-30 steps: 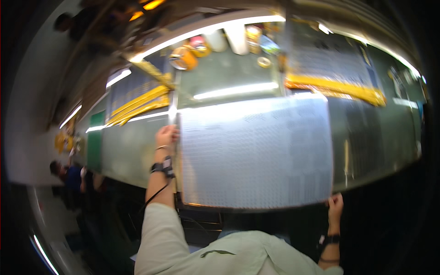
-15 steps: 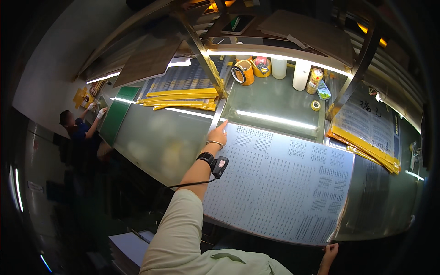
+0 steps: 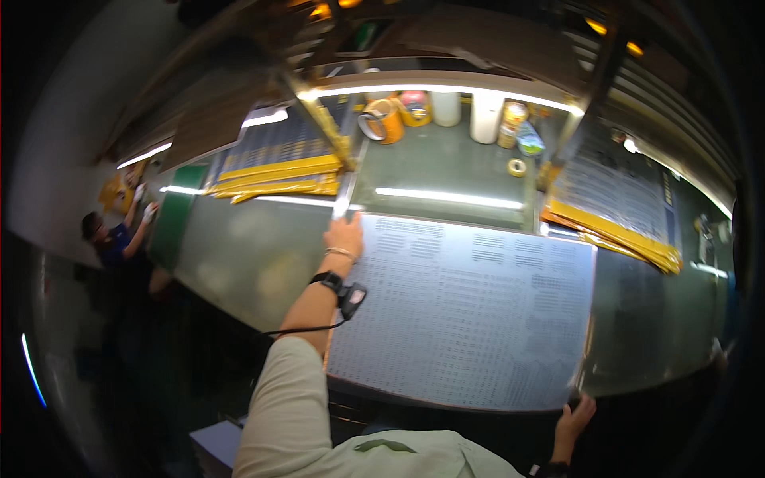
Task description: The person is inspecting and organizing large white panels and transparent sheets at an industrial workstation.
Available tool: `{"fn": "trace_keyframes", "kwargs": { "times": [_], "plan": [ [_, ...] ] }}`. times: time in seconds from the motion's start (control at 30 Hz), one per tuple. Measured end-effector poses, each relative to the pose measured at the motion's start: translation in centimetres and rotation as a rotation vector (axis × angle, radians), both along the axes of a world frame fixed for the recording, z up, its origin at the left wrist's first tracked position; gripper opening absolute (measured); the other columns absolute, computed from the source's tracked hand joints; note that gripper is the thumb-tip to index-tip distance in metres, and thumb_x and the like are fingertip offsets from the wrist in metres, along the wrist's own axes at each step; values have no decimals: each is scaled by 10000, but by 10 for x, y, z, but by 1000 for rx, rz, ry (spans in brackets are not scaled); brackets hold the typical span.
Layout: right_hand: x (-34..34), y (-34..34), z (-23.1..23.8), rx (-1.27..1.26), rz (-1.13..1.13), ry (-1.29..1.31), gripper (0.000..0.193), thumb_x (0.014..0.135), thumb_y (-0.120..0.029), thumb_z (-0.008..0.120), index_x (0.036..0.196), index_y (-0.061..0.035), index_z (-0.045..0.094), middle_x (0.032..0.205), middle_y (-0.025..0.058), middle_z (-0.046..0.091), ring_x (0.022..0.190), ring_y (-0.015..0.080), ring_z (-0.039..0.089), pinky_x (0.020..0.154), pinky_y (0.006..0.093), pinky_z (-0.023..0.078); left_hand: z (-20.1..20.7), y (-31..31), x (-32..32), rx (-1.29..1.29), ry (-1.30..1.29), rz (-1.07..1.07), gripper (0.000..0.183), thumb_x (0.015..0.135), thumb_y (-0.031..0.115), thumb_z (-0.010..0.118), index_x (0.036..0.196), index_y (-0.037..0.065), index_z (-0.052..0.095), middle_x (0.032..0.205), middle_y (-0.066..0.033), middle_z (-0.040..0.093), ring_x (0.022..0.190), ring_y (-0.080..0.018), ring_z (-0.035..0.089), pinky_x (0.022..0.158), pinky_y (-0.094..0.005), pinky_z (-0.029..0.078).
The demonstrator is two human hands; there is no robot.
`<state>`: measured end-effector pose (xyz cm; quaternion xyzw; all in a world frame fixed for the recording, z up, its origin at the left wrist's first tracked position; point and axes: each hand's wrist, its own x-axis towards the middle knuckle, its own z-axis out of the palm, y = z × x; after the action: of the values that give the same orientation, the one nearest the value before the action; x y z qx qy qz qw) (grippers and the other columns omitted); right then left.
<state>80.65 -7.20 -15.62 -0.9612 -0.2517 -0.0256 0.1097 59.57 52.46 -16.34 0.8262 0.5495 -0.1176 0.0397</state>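
A large pale grey-blue panel [image 3: 478, 319], covered in rows of small dark marks, lies flat on the glass-like worktop in front of me. At its far-left corner my left hand [image 3: 345, 237] is closed on the left edge; motion smears the fingertips. A watch-like strap with a small dark device [image 3: 351, 300] and cable sits on that wrist. My right hand [image 3: 576, 416] is at the panel's near-right corner, fingers curled up against it. Blur hides whether that hand grips the corner or only touches it.
Tape rolls [image 3: 382, 121], white bottles [image 3: 486, 118] and a can [image 3: 511, 123] stand at the back beneath a lit shelf [image 3: 446, 89]. Yellow-edged sheets [image 3: 275, 171] lie left, more [image 3: 613, 227] right. A gloved co-worker [image 3: 119, 239] handles a green board [image 3: 171, 215] far left.
The view has shifted, so the scene sits further left and is blurred. My left hand's index finger was stretched along the corner and is now drawn in. My right hand shows more fully.
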Motion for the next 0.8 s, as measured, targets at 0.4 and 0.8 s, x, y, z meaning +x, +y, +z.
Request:
{"fn": "trace_keyframes", "kwargs": {
  "times": [0.4, 0.8],
  "plan": [
    [183, 268, -58, -91, 314, -170, 472, 818, -257, 493, 1236, -51, 422, 1330, 66, 353, 1257, 336, 229, 1026, 505, 162, -45, -14, -42, 256, -226, -70, 532, 860, 350, 406, 1316, 95, 308, 1405, -40, 236, 1315, -295, 113, 1010, -574, 60],
    [169, 241, -77, -103, 247, -248, 510, 859, -269, 399, 1303, -33, 316, 1398, 78, 241, 1287, 345, 175, 1028, 520, 118, -57, -26, -52, 278, -183, -65, 578, 864, 404, 364, 1343, 101, 252, 1426, -41, 173, 1321, -299, 82, 998, -596, 41]
  ]
}}
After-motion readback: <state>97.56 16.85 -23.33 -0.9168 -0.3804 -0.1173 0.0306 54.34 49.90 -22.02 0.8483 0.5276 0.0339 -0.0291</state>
